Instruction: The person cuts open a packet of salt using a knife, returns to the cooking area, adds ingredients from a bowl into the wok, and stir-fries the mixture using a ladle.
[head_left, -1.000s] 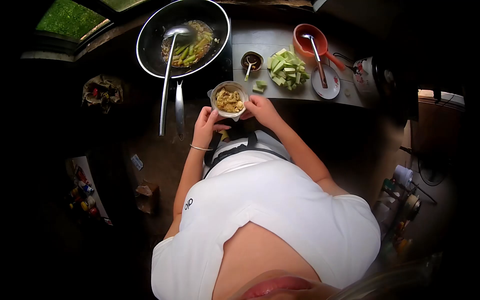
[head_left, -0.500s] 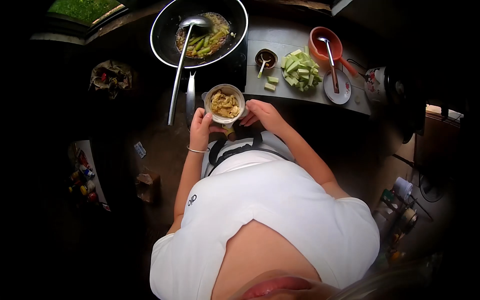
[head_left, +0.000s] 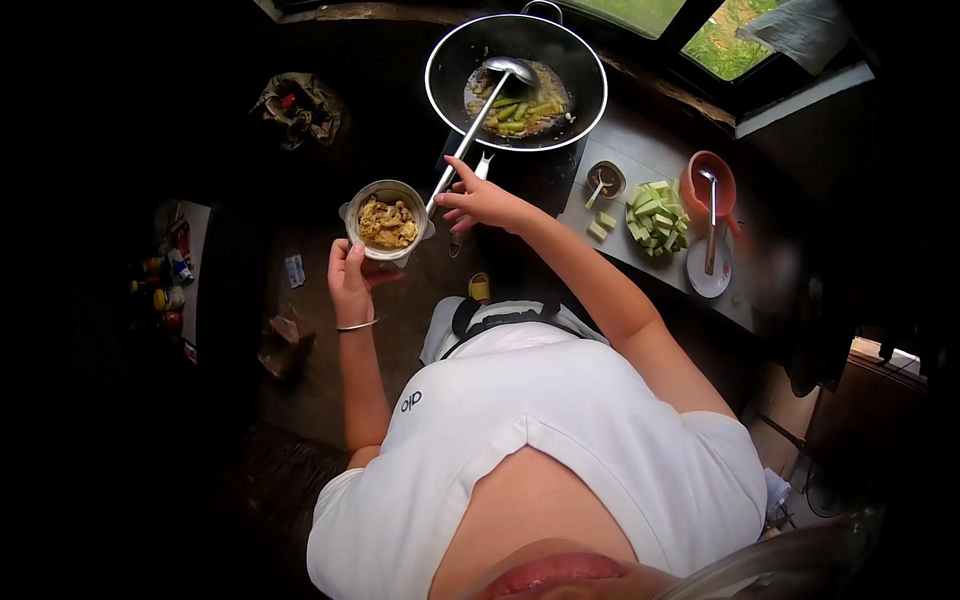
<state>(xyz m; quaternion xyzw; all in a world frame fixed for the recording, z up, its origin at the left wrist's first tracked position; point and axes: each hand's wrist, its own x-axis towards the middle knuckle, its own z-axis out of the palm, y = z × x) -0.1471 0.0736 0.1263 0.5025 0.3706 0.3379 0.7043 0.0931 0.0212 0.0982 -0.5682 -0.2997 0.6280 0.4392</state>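
Observation:
My left hand (head_left: 350,280) grips a round container (head_left: 406,262) filled with yellowish-brown cooked food (head_left: 387,222). My right hand (head_left: 482,203) is open beside the long metal handle of a ladle (head_left: 460,150), index finger stretched out and the other fingers apart. Its fingertips overlap the handle in view, and I cannot tell whether they touch it. The ladle's bowl rests in a black wok (head_left: 450,85), which holds green vegetable pieces (head_left: 520,118) in some liquid.
Right of the wok, a counter (head_left: 640,140) bears a small sauce bowl (head_left: 605,180) with a spoon, a heap of cut pale-green vegetable (head_left: 657,215), an orange-red pan (head_left: 708,165) and a white plate (head_left: 708,280) under a wooden-handled ladle (head_left: 711,235). A crumpled bag (head_left: 300,110) lies at left.
My view has turned left. My left hand has carried the container leftward, away from my right hand. My right hand has come off the container's side and moved up to the ladle's handle.

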